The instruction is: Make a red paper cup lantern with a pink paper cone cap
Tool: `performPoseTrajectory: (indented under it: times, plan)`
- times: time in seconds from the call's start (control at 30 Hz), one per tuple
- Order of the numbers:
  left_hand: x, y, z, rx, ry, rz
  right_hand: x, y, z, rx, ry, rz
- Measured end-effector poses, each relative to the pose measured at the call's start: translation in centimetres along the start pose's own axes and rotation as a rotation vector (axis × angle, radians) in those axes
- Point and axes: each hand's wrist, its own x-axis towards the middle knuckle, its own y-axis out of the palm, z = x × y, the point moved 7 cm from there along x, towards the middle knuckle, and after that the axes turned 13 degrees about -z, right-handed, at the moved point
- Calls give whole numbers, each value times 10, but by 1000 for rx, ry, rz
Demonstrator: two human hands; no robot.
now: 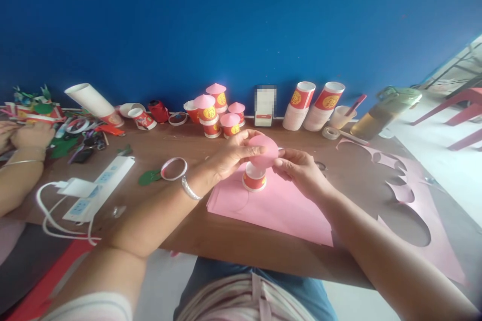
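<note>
Between my two hands is a round piece of pink paper (265, 153), raised just above a red and white paper cup (253, 180). My left hand (237, 153) grips its left side, thumb across the front. The fingertips of my right hand (295, 168) pinch its right edge. Below, the cup stands on a stack of pink paper sheets (289, 210) with a faint circle drawn near the left. Behind my left hand are several red cups with pink cone tops (230, 123).
Two stacks of paper cups (296, 110) lean by the blue wall, near a phone (265, 108) and a jug (384, 115). Cut pink paper scraps (433, 225) lie right. Left are a power strip (100, 188), tape rolls (173, 168) and another person's hands (33, 135).
</note>
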Motion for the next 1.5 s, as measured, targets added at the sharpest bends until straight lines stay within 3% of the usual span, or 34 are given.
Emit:
performPoseTrajectory:
  times: [0.17, 0.4, 0.73, 1.17, 1.5]
  plan:
    - [-4, -3, 5, 4, -18, 20, 0, 3, -8, 66, 81, 0]
    - [-5, -27, 3, 67, 38, 17, 3, 1, -17, 142, 178, -11]
    - [-1, -51, 38, 124, -84, -28, 4, 1, -43, 99, 254, 41]
    - [0, -54, 63, 68, -210, 0, 8, -6, -60, -29, 261, 106]
    - [1, -54, 65, 57, -196, 32, 11, -6, -65, -17, 263, 174]
